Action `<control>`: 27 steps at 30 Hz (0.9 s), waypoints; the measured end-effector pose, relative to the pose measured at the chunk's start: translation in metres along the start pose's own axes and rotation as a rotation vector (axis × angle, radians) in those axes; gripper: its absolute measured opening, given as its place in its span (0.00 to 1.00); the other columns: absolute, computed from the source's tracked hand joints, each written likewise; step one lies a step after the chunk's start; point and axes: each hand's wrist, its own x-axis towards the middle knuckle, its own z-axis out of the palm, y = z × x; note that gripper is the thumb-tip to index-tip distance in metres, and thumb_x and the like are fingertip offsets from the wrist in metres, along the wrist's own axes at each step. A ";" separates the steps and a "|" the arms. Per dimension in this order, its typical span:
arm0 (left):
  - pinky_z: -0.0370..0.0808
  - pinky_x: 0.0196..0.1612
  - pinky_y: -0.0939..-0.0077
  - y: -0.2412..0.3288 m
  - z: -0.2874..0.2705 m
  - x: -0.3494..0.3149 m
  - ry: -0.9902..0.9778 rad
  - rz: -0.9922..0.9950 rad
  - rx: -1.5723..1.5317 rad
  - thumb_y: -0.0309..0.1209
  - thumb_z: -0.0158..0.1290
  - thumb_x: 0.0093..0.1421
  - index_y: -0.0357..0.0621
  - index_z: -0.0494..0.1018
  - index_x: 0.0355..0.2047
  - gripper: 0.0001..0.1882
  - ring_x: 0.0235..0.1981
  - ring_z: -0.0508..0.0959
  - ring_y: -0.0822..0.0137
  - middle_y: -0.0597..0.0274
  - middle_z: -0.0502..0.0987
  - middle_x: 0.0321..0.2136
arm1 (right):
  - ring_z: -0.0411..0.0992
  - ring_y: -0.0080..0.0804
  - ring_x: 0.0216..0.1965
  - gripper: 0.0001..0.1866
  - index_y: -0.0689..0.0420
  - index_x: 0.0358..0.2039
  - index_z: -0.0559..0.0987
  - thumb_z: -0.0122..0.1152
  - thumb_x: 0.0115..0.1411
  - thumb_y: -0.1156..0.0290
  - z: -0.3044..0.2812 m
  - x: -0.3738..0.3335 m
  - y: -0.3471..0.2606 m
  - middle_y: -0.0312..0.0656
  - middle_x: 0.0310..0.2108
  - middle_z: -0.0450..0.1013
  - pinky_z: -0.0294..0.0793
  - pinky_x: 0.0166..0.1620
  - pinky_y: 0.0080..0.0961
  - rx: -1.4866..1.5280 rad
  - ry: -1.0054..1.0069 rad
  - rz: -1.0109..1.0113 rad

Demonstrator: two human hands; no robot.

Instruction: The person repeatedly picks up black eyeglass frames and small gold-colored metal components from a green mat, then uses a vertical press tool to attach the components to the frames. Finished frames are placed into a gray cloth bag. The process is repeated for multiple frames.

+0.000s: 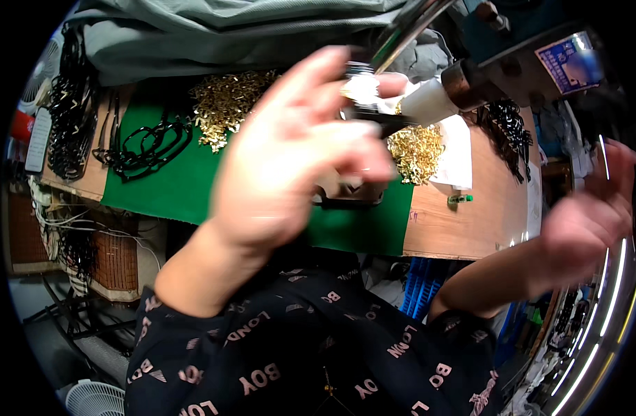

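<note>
My left hand is raised over the bench, its fingers bent around a small lamp-like head with a bright white glow and black parts. Glare and motion blur hide the exact contact. Right beside those fingers is a machine's white cylindrical end, joined to a dark metal arm. Off to the right of the bench, my right hand is lifted and smeared by motion, so its fingers are unclear. Heaps of small gold-coloured metal pieces lie behind my left hand and below the machine end.
A green mat covers much of the wooden bench. Black cords lie looped on it, with black strands bundled at the left and more at the right. A small green-capped bottle lies near the front edge. Grey cloth hangs behind.
</note>
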 end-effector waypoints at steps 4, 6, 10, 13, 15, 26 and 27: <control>0.56 0.25 0.88 0.014 -0.073 -0.038 0.296 -0.043 -0.096 0.31 0.39 0.65 0.34 0.51 0.61 0.25 0.20 0.55 0.80 0.73 0.59 0.24 | 0.73 0.23 0.34 0.12 0.60 0.36 0.77 0.63 0.49 0.81 -0.040 -0.148 0.077 0.36 0.35 0.74 0.73 0.39 0.18 -0.336 -0.588 1.032; 0.58 0.25 0.87 0.015 -0.103 -0.053 0.435 -0.089 -0.129 0.30 0.38 0.65 0.34 0.54 0.59 0.23 0.20 0.55 0.79 0.72 0.60 0.24 | 0.73 0.23 0.29 0.10 0.61 0.34 0.76 0.63 0.49 0.80 -0.032 -0.174 0.082 0.37 0.31 0.73 0.72 0.34 0.18 -0.332 -0.574 0.912; 0.67 0.35 0.81 0.003 -0.115 -0.060 0.583 -0.137 -0.067 0.31 0.38 0.66 0.32 0.56 0.58 0.22 0.27 0.66 0.73 0.62 0.70 0.35 | 0.71 0.32 0.25 0.06 0.61 0.29 0.75 0.62 0.48 0.80 -0.011 -0.179 0.074 0.42 0.26 0.70 0.70 0.30 0.24 -0.379 -0.614 0.646; 0.61 0.57 0.69 -0.007 -0.113 -0.061 0.575 0.036 0.554 0.30 0.43 0.64 0.33 0.57 0.58 0.23 0.53 0.66 0.61 0.50 0.65 0.54 | 0.69 0.42 0.28 0.06 0.62 0.27 0.72 0.60 0.47 0.80 -0.009 -0.179 0.082 0.46 0.25 0.69 0.68 0.34 0.31 -0.425 -0.699 0.442; 0.54 0.62 0.64 -0.012 -0.093 -0.056 0.559 0.275 1.279 0.29 0.50 0.60 0.35 0.57 0.59 0.28 0.59 0.60 0.56 0.50 0.60 0.58 | 0.69 0.39 0.28 0.06 0.62 0.28 0.72 0.59 0.49 0.80 -0.008 -0.174 0.082 0.45 0.24 0.69 0.68 0.32 0.30 -0.473 -0.750 0.349; 0.63 0.57 0.62 -0.045 -0.056 -0.036 -0.183 -0.011 1.769 0.30 0.60 0.47 0.33 0.71 0.42 0.22 0.55 0.65 0.50 0.46 0.69 0.50 | 0.66 0.15 0.24 0.04 0.61 0.31 0.72 0.58 0.55 0.79 -0.030 -0.181 0.090 0.31 0.24 0.70 0.68 0.30 0.12 -0.219 -0.433 0.963; 0.64 0.56 0.63 -0.046 -0.058 -0.041 -0.186 0.014 1.750 0.29 0.59 0.47 0.34 0.71 0.42 0.21 0.54 0.67 0.51 0.47 0.70 0.48 | 0.66 0.14 0.24 0.05 0.61 0.31 0.72 0.59 0.55 0.79 -0.029 -0.185 0.091 0.30 0.24 0.70 0.68 0.30 0.12 -0.175 -0.407 0.970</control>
